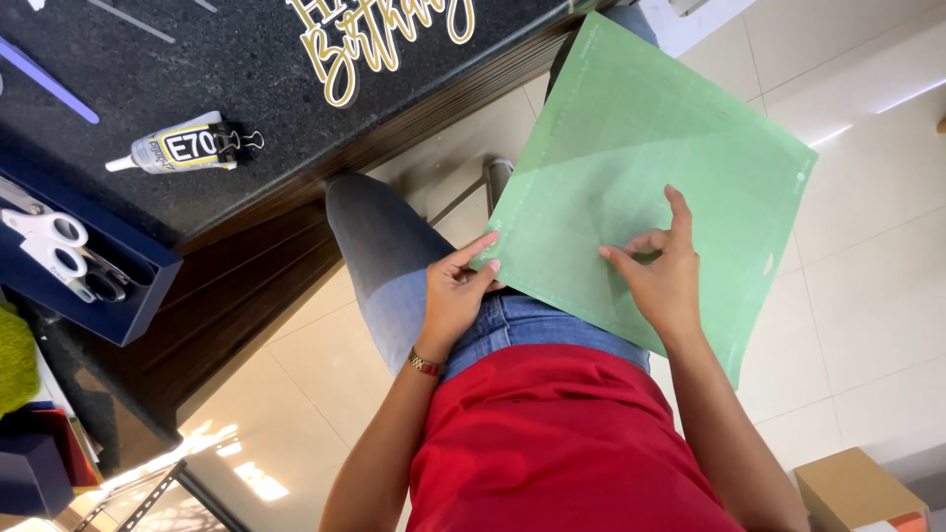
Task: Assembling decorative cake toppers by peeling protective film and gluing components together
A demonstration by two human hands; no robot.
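The fingers (631, 246) of the right hand (662, 279) are drawn together at their tips, thumb and forefinger pinching at something on the face of the green cutting mat (680, 138), with one finger stretched straight up along the sheet; whatever they have hold of is pale and thin, and from here I cannot quite tell whether it is a clear film or a bit of cut material coming away. The left hand (455, 296) has its fingers curled round the mat's near left edge, thumb on top, steadying it. The mat itself lies tilted across the person's lap, resting on the blue jeans (394, 266) above the red shirt (552, 443), one corner reaching toward the dark worktop (246, 59). A lighter patch runs across the upper middle of the mat, which I take to be a sheet partly lying on it, so the peeling looks to me barely begun: most of the surface is not yet lifted. On the worktop sit a tube of glue (182, 148) with a binder clip on its end, gold-edged cut lettering (384, 39), and a dark blue tray (99, 276) holding white-handled scissors (59, 251). A cardboard box (857, 488) stands on the tiled floor (867, 246) at the lower right.
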